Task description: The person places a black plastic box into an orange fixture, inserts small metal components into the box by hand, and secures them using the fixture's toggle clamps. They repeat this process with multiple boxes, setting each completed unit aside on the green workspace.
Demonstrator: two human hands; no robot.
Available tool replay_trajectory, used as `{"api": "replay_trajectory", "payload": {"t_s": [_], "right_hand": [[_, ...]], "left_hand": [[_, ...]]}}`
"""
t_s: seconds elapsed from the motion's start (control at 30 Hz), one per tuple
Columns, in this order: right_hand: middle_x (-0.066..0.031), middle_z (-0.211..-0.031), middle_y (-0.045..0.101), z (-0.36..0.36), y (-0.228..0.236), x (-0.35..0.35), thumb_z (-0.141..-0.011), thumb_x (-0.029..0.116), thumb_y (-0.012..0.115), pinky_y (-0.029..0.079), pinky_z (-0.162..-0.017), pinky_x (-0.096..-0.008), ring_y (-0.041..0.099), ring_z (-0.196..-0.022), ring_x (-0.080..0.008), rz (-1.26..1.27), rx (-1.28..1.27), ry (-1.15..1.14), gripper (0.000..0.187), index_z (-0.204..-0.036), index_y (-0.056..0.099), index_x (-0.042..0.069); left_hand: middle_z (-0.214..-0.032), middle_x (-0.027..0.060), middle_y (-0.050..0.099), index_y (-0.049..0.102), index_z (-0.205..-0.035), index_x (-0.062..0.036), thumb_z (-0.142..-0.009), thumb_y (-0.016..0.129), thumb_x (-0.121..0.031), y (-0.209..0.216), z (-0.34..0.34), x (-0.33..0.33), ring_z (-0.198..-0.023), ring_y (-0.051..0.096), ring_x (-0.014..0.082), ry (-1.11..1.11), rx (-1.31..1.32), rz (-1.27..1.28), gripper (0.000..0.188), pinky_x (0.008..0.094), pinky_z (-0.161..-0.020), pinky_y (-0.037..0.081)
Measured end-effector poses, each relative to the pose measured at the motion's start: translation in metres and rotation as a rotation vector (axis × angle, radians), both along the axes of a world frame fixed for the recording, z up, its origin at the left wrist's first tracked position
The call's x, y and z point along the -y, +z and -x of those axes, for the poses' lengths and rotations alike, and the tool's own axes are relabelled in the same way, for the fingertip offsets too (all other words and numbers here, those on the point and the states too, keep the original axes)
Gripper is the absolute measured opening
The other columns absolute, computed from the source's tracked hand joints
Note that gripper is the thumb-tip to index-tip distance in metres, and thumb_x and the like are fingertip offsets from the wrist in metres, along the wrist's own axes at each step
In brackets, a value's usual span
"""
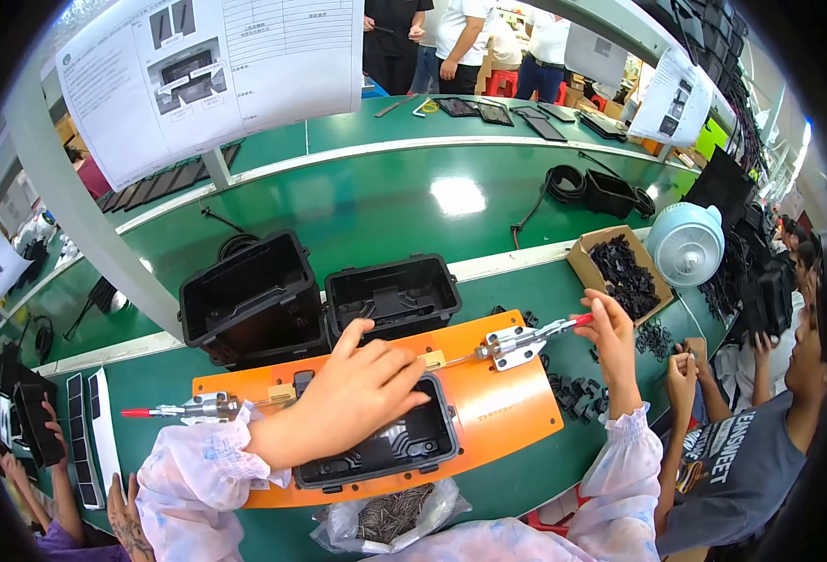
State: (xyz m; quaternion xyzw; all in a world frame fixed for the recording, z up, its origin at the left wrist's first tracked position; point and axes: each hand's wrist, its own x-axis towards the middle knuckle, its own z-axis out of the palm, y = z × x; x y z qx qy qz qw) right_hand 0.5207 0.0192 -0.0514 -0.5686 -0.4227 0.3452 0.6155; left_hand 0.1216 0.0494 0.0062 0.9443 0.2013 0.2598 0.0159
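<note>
A black plastic box (pixel 387 468) sits on the orange fixture board (pixel 502 407); above it, the left hand (pixel 362 379) has its fingers released, loosely spread. Beside the board's far right corner, the right hand (pixel 610 330) pinches the red handle (pixel 580 319) of a toggle clamp (pixel 515 347) between its fingers.

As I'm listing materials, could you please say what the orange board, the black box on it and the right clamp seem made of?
Orange board: probably plastic or painted metal, smooth, semi-gloss, from its soft sheen.
Black box: likely moulded plastic, satin, given its rounded corners and even rim.
Right clamp: bright metal, from its silvery glints; its red grip may be plastic or rubber.
</note>
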Motion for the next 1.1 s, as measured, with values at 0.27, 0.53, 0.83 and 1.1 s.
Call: {"api": "replay_trajectory", "payload": {"t_s": [0.27,0.53,0.83,1.1], "right_hand": [[-0.0082,-0.112,0.070,-0.016,-0.014,-0.015,-0.107,0.023,0.056,0.057,-0.078,-0.0252,0.069,-0.092,-0.0146,-0.096,-0.569,-0.042,0.032,-0.131,0.060,0.002],[-0.0031,-0.061,0.057,0.030,0.060,-0.027,-0.114,0.033,0.035,0.034,-0.046,-0.0234,0.041,-0.044,-0.0079,-0.445,-0.361,0.251,0.040,-0.111,0.062,0.003],[-0.0115,-0.080,0.070,0.131,0.101,-0.031,-0.103,0.010,0.058,0.051,-0.050,-0.0282,0.068,-0.054,-0.0166,-0.166,0.772,0.547,0.018,-0.115,0.069,0.001],[-0.0138,-0.111,0.067,0.158,0.087,-0.017,-0.080,0.017,0.079,0.051,-0.087,-0.0431,0.063,-0.096,-0.0346,-0.311,1.279,0.524,0.048,-0.124,0.067,0.002]], "left_hand": [[-0.113,0.0098,0.063,0.067,-0.118,0.0005,-0.084,0.076,-0.019,-0.014,0.006,0.019,-0.109,0.062,0.0257,0.111,-0.031,-0.031,0.040,0.0620,-0.109,0.037],[-0.114,0.0054,0.066,0.071,-0.117,-0.0028,-0.079,0.082,-0.015,-0.009,0.007,0.017,-0.104,0.065,0.0223,0.097,-0.001,0.094,0.041,0.0618,-0.109,0.036],[-0.109,0.0076,0.063,0.069,-0.110,0.0057,-0.080,0.073,-0.009,-0.010,0.006,0.016,-0.106,0.062,0.0225,0.106,0.028,0.108,0.034,0.0637,-0.114,0.032],[-0.117,0.0134,0.062,0.066,-0.117,0.0064,-0.081,0.070,-0.012,-0.009,0.010,0.026,-0.117,0.058,0.0269,0.121,-0.024,0.028,0.040,0.0627,-0.115,0.031]]}}
